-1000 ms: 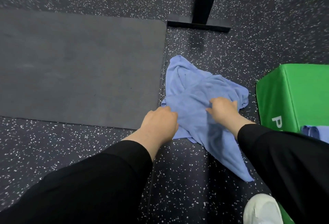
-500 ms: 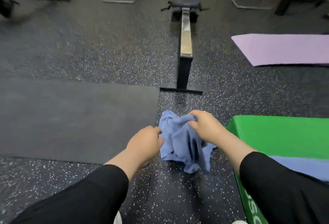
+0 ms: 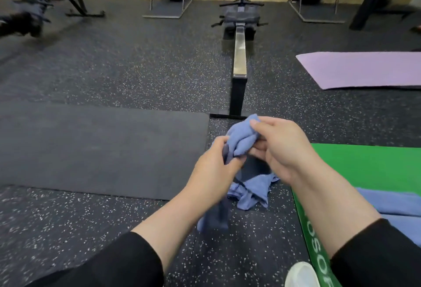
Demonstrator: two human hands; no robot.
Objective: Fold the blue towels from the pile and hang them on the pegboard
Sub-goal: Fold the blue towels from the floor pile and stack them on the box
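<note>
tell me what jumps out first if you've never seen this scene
Front and centre, both hands, the left hand and the right hand, hold a bunched blue towel above the speckled floor. At the right sits a bright green box with more blue cloth on it; a lilac mat lies beyond.

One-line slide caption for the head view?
Both hands, left hand and right hand, grip a bunched blue towel above the speckled gym floor.

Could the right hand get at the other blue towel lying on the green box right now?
Probably not yet. The right hand is busy gripping the bunched blue towel together with the left hand. Nothing blocks the way to the towel on the green box, which lies just beside the right forearm.
</note>
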